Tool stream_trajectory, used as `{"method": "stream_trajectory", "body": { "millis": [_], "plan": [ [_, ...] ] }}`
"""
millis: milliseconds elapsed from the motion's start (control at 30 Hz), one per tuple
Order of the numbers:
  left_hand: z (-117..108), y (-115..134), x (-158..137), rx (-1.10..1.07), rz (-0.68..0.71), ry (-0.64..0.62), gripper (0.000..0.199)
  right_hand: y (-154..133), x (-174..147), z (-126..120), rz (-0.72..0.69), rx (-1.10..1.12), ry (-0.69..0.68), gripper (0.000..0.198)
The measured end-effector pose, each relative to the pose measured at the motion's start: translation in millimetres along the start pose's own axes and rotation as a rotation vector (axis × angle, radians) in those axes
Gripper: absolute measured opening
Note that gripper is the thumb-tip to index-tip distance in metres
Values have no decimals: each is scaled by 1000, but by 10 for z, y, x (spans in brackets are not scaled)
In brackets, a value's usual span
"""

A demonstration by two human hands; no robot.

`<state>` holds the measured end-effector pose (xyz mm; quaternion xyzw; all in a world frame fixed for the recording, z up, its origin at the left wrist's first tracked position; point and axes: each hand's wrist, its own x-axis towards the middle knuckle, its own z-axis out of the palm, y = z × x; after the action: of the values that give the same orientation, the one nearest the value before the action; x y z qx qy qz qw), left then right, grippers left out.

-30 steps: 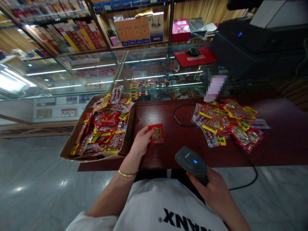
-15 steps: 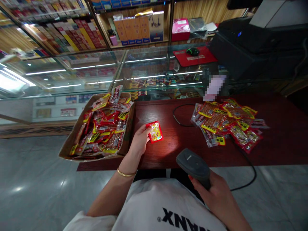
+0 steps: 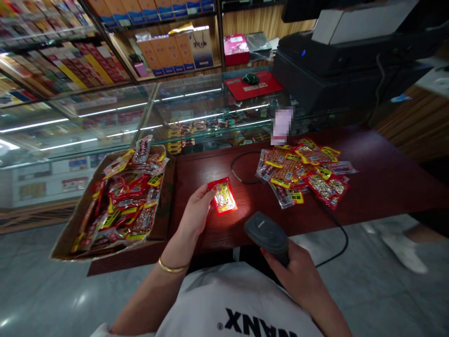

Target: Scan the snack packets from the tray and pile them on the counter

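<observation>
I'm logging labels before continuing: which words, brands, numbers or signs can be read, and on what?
"®" and "XN", left to right as seen: black print on the white fabric shirt; remaining letters distorted or cut off.
Too small: pale lettering on the dark grey plastic scanner; labels on heaped red-and-yellow packets.
Too blurred: print on the glare-lit red-and-gold packet; dark characters on the tall beige-and-blue carton.

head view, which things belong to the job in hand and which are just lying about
Seemingly in the job:
scanner, in the right hand
lit red packet, in the left hand
open box of packets
loose packet pile

Seemingly just lying about:
mouse
red mat under it
pink box
</observation>
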<state>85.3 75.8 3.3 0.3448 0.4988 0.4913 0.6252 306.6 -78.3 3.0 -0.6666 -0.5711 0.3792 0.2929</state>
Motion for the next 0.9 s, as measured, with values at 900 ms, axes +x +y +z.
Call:
{"method": "stream_trajectory", "body": {
  "millis": [900],
  "plan": [
    [997,-195,248,-157,-210,-234,30,287,-128,-183,15,22,336,26]
  ]
}}
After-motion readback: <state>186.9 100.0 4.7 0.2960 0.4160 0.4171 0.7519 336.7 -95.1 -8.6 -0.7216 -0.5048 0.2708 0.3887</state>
